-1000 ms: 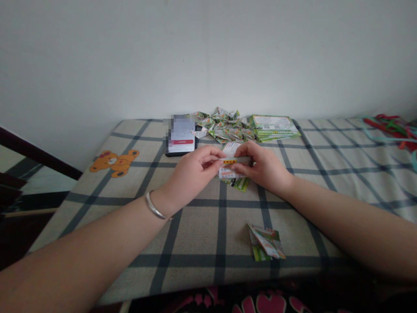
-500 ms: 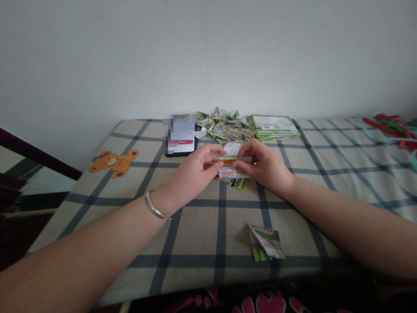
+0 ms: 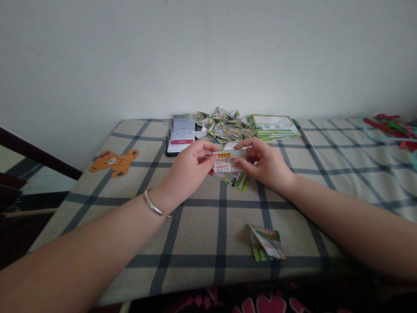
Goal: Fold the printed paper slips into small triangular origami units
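My left hand (image 3: pixel 192 170) pinches the left end of a folded printed leaflet (image 3: pixel 228 163), white with orange text and a yellow strip. On its right end, the thumb and fingers of my right hand (image 3: pixel 260 161) are closed too. Beneath it lies another green printed paper (image 3: pixel 239 180), partly hidden by the leaflet and my hands. Closer to me on the cloth rests a folded green and white paper piece (image 3: pixel 267 243), apart from both hands. A silver bangle (image 3: pixel 153 203) circles my left wrist.
Several folded green paper pieces (image 3: pixel 224 124) are heaped by the wall, beside a stack of green leaflets (image 3: pixel 275 126). A phone (image 3: pixel 181 137) lies left of the heap. A bear cutout (image 3: pixel 114 163) is at the left; red and green items (image 3: pixel 391 128) lie far right on the checked cloth (image 3: pixel 195 234).
The leaflet in my hands has shifted slightly left and up, and more of its printed face shows. My left hand has moved a little left. The phone screen shows digits now.
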A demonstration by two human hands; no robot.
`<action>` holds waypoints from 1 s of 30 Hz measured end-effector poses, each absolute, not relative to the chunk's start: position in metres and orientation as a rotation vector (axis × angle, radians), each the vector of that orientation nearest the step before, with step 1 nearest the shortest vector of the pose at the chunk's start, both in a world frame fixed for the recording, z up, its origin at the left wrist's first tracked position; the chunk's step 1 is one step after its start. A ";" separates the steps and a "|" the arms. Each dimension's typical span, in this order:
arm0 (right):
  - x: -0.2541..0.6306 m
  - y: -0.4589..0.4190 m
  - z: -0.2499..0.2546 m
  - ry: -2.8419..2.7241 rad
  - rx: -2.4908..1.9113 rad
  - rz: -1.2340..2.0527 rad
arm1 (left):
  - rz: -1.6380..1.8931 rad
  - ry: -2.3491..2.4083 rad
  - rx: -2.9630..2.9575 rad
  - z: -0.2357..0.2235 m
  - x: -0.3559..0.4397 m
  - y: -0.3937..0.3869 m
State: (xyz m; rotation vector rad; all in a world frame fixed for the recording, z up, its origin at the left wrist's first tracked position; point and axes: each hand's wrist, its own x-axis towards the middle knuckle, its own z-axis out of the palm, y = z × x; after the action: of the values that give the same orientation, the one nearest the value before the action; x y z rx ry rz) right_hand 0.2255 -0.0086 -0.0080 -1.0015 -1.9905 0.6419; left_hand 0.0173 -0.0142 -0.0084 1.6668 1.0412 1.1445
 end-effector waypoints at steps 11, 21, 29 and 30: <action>0.224 -0.005 -0.019 -1.791 -0.978 0.903 | 1.143 1.000 1.559 -0.008 0.019 -0.013; 0.221 -0.006 -0.015 -1.700 -0.972 0.984 | 1.114 1.098 1.615 -0.002 0.019 -0.016; 0.222 -0.005 -0.016 -1.707 -0.968 1.020 | 1.118 1.098 1.662 -0.002 0.018 -0.017; 0.222 -0.005 -0.015 -1.704 -0.969 1.037 | 1.112 1.108 1.672 -0.001 0.018 -0.017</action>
State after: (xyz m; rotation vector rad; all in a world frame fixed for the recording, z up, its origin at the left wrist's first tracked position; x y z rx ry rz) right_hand 0.2217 -0.0051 -0.0154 -0.9691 -1.7042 1.0369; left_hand 0.0179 -0.0171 -0.0014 1.6716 1.1084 1.1122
